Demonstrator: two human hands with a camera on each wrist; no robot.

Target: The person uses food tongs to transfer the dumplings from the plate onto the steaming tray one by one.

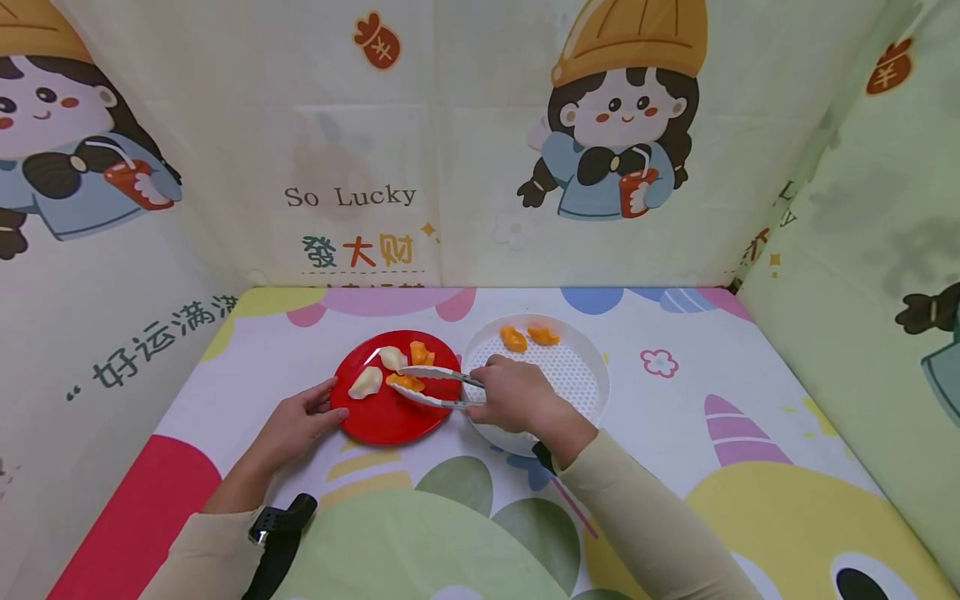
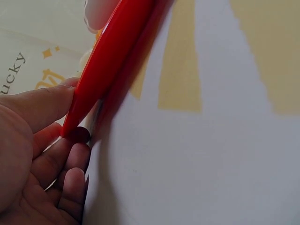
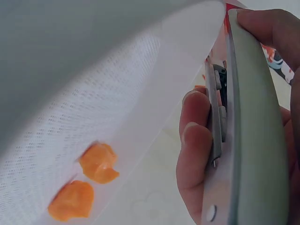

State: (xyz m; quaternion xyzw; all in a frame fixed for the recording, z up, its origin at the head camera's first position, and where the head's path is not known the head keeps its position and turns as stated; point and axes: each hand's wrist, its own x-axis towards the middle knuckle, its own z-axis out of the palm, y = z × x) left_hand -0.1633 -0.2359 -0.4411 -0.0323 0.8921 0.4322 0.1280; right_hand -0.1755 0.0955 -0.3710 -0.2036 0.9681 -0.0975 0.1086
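Beige sleeves (image 1: 652, 517) nearest, black strap (image 1: 281, 525) by the left wrist. Left hand (image 1: 294, 429) pinches the red plate (image 1: 390, 429) at its left rim: thumb on top, finger under. Right hand (image 1: 521, 393) grips metal tongs (image 1: 435, 372) with a pale green handle (image 3: 260, 122); tong arms spread, near orange piece (image 1: 405, 382) between the tips. Can't tell if both tips touch it.

Also on plate: far orange piece (image 1: 422, 353), far whitish piece (image 1: 392, 358), left whitish piece (image 1: 366, 383). White tray (image 1: 592, 367), perforated, sits just right of the plate; two orange ones on its far side, left (image 1: 513, 338) and right (image 1: 543, 335).

Step looks like a tong pick-up. I'd center the tips on the thick part, squeeze only enough to hold (pieces look soft), lift straight up so the neighbors don't get dragged. Left pinch should steady the plate without tipping it.

Text: far wall reads "So Lucky" (image 1: 350, 197) over "發大财" (image 1: 358, 251); next line cut off by the table edge. Left wall: "好运满满" (image 1: 161, 346). Red pouch (image 1: 377, 40) carries ¥. Right-wall lettering only fragments. No brand readable on strap or tongs.
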